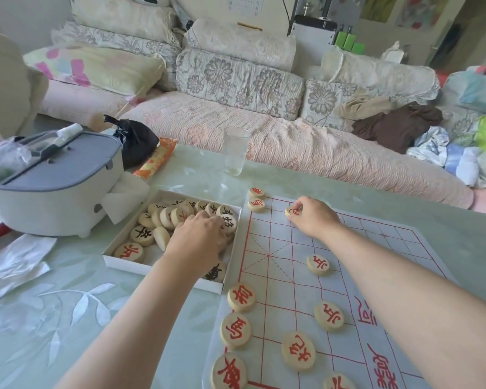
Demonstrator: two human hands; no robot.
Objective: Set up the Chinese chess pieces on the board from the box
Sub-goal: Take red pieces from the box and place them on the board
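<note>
While the right hand pinches a red piece on the board, the left hand lies in the box, grip indiscernible

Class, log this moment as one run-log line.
left hand in box, grip unclear | right hand pinches red piece on board | setup partway

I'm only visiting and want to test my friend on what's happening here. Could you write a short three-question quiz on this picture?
1. True or false: the left hand reaches into the box.
2. What does the right hand pinch? A) a red-lettered piece B) a spoon C) a coin
3. Fill in: the pieces already lying on the board bear ___ characters.

Key: 1 true; 2 A; 3 red.
</note>
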